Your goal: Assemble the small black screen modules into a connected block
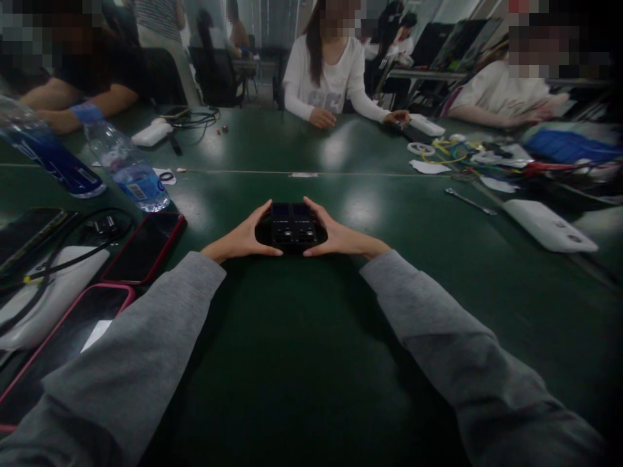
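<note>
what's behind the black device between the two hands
Beyond the black device lies the green table, with a person in white across it. Any table patch directly behind the device is hidden by it.

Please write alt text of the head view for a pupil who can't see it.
A person's left hand and right hand hold a small black device at a dark green table. To the left are phones and plastic bottles; to the right, tangled wires and a wrench-like tool. Other people are across the table.
</note>
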Motion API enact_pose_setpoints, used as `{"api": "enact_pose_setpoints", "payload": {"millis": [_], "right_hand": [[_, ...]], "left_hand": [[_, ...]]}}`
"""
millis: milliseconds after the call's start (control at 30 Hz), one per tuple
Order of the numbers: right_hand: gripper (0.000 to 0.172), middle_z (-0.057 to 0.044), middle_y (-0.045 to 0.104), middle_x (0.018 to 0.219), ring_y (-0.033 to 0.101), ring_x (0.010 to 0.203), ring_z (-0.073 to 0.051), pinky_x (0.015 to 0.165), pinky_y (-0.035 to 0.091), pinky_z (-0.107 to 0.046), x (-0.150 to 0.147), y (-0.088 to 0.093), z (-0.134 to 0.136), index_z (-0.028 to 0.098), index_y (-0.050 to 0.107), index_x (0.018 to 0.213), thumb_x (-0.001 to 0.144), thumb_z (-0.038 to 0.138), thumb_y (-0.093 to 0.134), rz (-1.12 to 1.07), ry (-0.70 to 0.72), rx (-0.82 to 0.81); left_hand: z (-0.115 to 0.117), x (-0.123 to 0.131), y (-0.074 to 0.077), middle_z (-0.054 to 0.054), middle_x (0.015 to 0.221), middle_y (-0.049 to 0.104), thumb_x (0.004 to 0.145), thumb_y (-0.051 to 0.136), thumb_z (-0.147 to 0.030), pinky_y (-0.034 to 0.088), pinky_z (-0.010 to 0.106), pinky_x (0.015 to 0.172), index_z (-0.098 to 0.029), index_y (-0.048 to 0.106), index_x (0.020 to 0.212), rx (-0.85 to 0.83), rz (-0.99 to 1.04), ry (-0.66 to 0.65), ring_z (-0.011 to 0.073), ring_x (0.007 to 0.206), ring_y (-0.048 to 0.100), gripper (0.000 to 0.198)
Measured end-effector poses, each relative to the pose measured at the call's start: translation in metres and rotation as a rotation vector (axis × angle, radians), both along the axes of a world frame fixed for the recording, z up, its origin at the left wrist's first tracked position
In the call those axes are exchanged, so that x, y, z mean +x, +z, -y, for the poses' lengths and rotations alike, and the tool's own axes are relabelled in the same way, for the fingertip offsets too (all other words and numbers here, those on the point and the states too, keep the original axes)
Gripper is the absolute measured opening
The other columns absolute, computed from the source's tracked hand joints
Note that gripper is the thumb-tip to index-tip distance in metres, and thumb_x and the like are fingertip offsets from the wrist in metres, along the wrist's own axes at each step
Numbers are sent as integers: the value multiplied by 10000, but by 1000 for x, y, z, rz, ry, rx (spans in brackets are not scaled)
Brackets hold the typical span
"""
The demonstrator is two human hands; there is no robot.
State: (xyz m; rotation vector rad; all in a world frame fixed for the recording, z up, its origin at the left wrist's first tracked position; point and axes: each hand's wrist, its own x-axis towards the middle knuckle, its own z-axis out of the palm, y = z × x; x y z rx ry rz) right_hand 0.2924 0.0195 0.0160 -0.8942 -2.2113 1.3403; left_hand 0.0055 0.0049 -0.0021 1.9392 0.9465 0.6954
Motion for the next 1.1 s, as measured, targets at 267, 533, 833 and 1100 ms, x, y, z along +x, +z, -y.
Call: {"api": "enact_pose_setpoints", "payload": {"millis": [267,533,833,1100], "right_hand": [[1316,-107,94,1611,127,1475,-370,1202,84,-587,1,-2,-1,330,-65,1568,639,448,859,-1,3,0],[1315,-121,110,1605,133,1474,-382,1197,85,-613,0,1,1,325,-39,1570,629,436,873,-2,-16,-34],[1335,-115,97,1605,122,1473,-386,1204,71,-592,-1,-1,0,321,-66,1567,623,446,870,-24,10,-21],[1278,-111,99,1604,124,1471,-389,1197,84,-611,0,-1,1,328,-5,1569,638,431,865,-26,-17,-25]], "left_hand": [[4,1,3,120,1653,34,635,864,-424,61,606,1205,-352,-71,1560,14,3,-34,377,1516,64,1317],[2,1,0,117,1655,46,634,866,-409,91,621,1197,-357,-27,1564,37,25,-23,384,1514,86,1290],[2,3,-3,129,1646,100,621,874,-416,93,602,1207,-324,14,1571,30,31,16,369,1510,129,1285],[2,2,-3,116,1640,133,636,866,-411,132,601,1204,-342,37,1569,43,42,18,368,1500,168,1249]]}}
